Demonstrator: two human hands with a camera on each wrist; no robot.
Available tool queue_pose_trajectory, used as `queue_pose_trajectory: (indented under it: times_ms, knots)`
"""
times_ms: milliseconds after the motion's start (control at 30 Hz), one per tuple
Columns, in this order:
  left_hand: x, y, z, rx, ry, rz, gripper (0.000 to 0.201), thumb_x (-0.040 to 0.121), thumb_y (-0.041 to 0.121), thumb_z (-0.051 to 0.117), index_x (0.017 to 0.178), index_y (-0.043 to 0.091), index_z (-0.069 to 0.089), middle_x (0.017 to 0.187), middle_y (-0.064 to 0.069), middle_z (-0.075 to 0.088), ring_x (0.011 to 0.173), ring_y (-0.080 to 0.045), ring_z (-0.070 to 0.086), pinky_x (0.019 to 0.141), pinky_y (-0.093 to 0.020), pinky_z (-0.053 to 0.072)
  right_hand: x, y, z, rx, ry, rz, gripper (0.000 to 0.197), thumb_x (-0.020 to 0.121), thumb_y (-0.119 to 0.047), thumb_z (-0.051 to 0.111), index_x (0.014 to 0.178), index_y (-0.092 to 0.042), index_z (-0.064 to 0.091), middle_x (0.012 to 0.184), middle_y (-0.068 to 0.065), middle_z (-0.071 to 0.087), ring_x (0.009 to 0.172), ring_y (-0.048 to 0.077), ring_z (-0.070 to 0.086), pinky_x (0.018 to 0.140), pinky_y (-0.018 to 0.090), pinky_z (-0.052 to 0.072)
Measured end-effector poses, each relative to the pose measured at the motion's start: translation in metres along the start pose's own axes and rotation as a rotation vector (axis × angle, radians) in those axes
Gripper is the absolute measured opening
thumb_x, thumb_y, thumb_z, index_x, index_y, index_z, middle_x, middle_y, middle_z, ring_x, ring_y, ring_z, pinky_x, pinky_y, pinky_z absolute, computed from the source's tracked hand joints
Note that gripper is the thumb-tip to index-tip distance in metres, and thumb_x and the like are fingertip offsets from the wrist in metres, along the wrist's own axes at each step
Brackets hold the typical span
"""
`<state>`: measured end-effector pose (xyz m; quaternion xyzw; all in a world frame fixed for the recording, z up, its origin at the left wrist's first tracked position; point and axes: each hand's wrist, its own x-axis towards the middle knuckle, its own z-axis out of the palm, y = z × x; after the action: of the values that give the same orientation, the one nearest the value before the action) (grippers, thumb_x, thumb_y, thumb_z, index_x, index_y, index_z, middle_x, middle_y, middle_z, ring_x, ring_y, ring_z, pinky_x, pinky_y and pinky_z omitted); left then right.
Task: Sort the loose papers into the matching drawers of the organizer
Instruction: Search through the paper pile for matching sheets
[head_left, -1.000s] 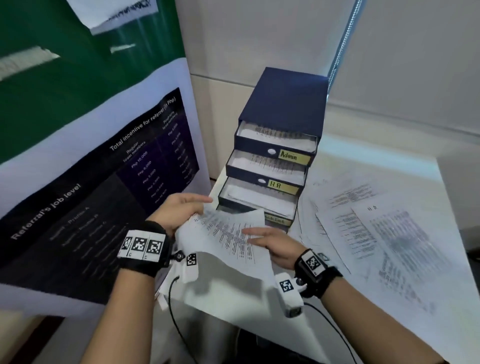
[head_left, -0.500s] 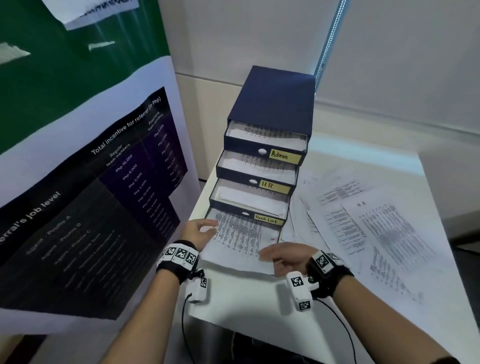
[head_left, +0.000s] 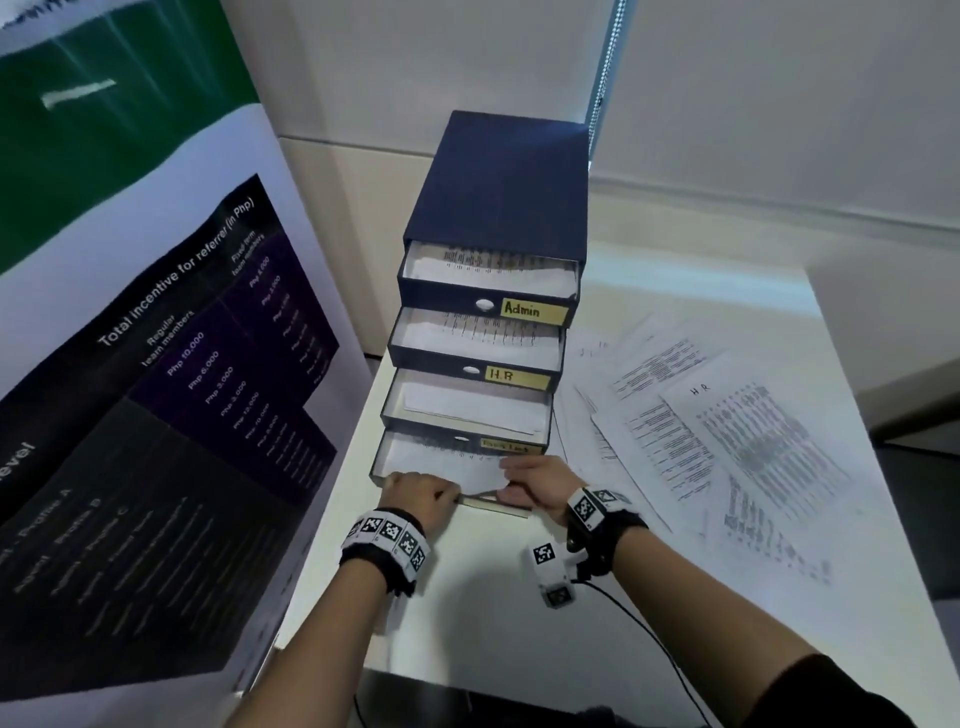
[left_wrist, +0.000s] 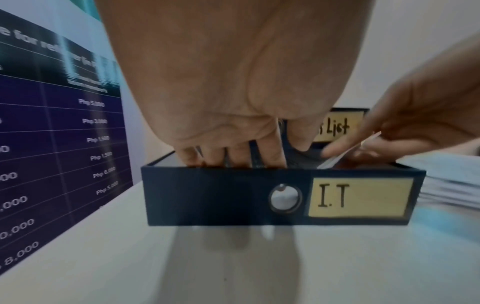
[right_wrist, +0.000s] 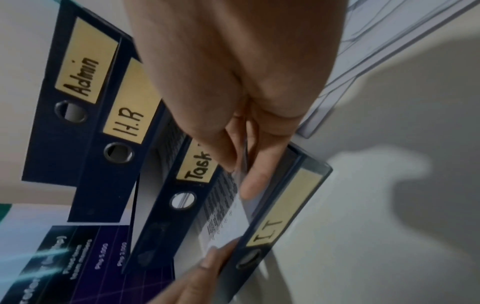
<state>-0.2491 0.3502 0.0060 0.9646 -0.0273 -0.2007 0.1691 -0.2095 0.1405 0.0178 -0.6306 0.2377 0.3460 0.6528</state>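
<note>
Pinching printed sheet (head_left: 441, 462) in right hand (head_left: 537, 486) grip, left hand (head_left: 421, 493) fingers straight, inside I.T drawer (left_wrist: 259, 197)

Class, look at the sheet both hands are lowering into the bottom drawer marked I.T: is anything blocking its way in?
Nothing visible blocks it. The I.T drawer is pulled out past the Task List drawer above it, so its top is open. The sheet already lies partly inside, with the left hand and right hand at its near edge.

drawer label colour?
Pale yellow with black handwriting, on the I.T label; clearest in the left wrist view.
</note>
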Motion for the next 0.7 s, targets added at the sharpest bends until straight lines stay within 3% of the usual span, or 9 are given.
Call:
queue_pose_trajectory:
  times_ms: [100,200,300,367,467,533,600,700]
  knots:
    - [0.015,0.011,-0.001,0.025,-0.101,-0.108,0.044,0.100,0.048,0.034,0.106,0.028,0.073,0.117,0.003,0.069,0.109,-0.021,0.059,0.099,-0.038,0.029,-0.005,-0.001,-0.029,0.001,-0.121,0.065,0.028,0.091,-0.013,0.068,0.113,0.004,0.066,0.092,0.021,0.071,0.070,0.022,0.071,0.073,0.032,0.061]
    - [0.034,0.018,-0.010,-0.059,-0.278,-0.167,0.036,0.095,0.051,0.050,0.111,0.029,0.073,0.120,0.004,0.069,0.112,-0.022,0.060,0.100,-0.032,0.042,-0.007,-0.003,-0.077,0.033,-0.173,0.089,0.026,0.090,-0.014,0.069,0.104,0.008,0.067,0.073,0.015,0.065,0.059,0.017,0.060,0.072,0.029,0.060]
    - [0.048,0.038,-0.019,-0.175,-0.413,-0.109,0.026,0.089,0.049,0.063,0.097,0.028,0.076,0.111,0.005,0.072,0.105,-0.016,0.064,0.088,-0.024,0.048,-0.005,-0.011,-0.133,0.093,0.066,0.077,0.021,0.089,-0.010,0.069,0.103,0.005,0.067,0.089,0.019,0.069,0.064,0.020,0.061,0.064,0.026,0.059]
    - [0.054,0.066,-0.026,-0.246,-0.458,0.022,0.022,0.090,0.046,0.062,0.099,0.030,0.074,0.111,0.006,0.073,0.105,-0.013,0.065,0.091,-0.024,0.049,-0.003,-0.016,-0.173,0.089,0.252,0.005,0.019,0.090,-0.004,0.066,0.106,0.006,0.066,0.088,0.019,0.068,0.061,0.021,0.058,0.059,0.028,0.055]
    - [0.063,0.124,-0.030,-0.482,-0.591,0.213,0.028,0.097,0.035,0.058,0.120,0.022,0.069,0.112,0.005,0.072,0.100,-0.010,0.065,0.091,-0.024,0.051,-0.001,-0.021,-0.233,-0.286,0.571,-0.067,0.028,0.087,0.000,0.060,0.114,-0.006,0.067,0.099,0.010,0.069,0.064,0.019,0.062,0.062,0.029,0.053]
    - [0.075,0.164,-0.021,-0.671,-0.692,0.236,0.025,0.099,0.025,0.056,0.122,0.019,0.064,0.110,0.000,0.072,0.094,-0.010,0.067,0.085,-0.019,0.052,0.000,-0.020,-0.267,-0.793,0.727,-0.031,0.048,0.084,-0.008,0.056,0.131,-0.016,0.058,0.126,0.006,0.060,0.099,0.024,0.065,0.082,0.036,0.057]
    - [0.092,0.199,-0.007,-0.802,-0.692,0.171,0.023,0.100,0.019,0.055,0.122,0.019,0.060,0.109,-0.006,0.071,0.091,-0.015,0.068,0.085,-0.024,0.052,0.003,-0.008,-0.286,-1.094,0.731,0.006,0.058,0.083,-0.013,0.053,0.140,-0.017,0.047,0.140,0.011,0.048,0.122,0.032,0.053,0.098,0.049,0.049]
    - [0.120,0.237,0.022,-0.845,-0.542,-0.008,0.036,0.096,0.016,0.061,0.131,0.010,0.055,0.108,-0.013,0.069,0.093,-0.023,0.067,0.093,-0.037,0.052,-0.001,0.010,-0.274,-1.225,0.639,-0.070,0.046,0.092,-0.018,0.047,0.139,-0.016,0.046,0.136,0.012,0.048,0.115,0.034,0.055,0.090,0.044,0.052]
